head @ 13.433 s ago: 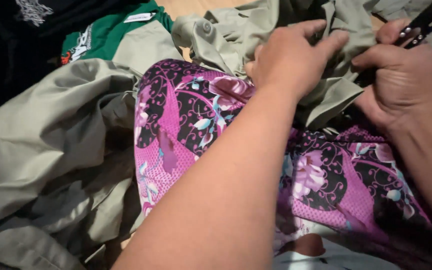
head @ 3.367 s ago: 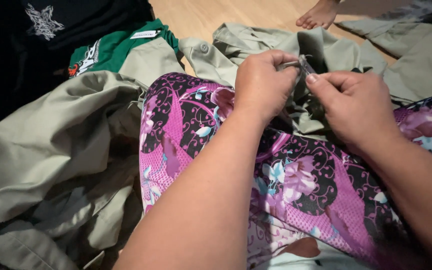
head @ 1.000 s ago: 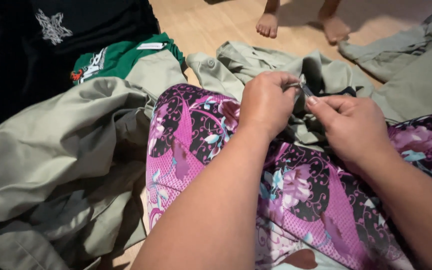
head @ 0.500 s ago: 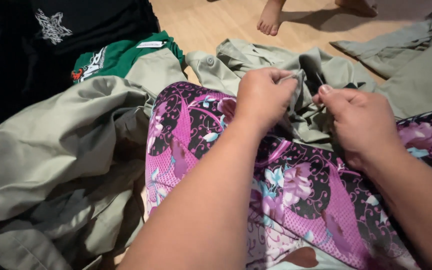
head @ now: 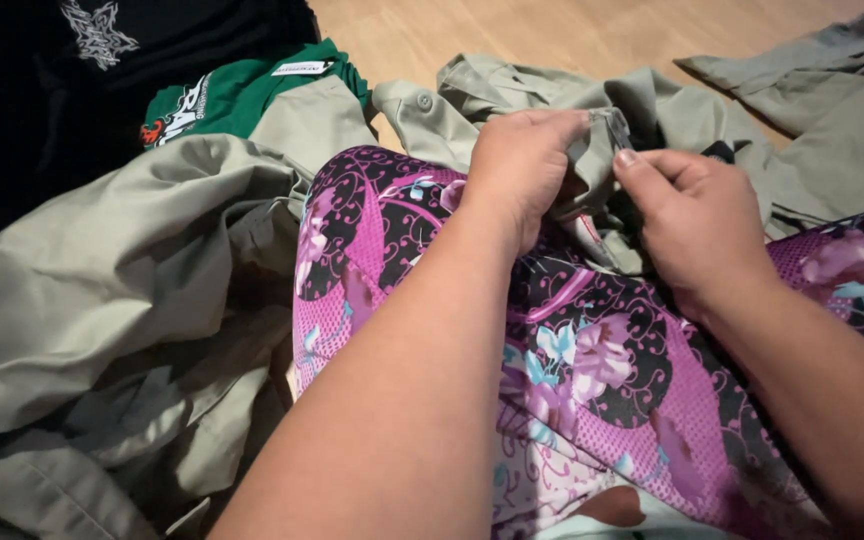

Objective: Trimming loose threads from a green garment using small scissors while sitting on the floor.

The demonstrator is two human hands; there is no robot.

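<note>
Two hands (head: pixel 612 190); one green shirt (head: pixel 242 95); one black shirt (head: pixel 72 70).

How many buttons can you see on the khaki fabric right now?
1: a button on the khaki garment, left of the left hand. Folds and both hands may hide others.
</note>
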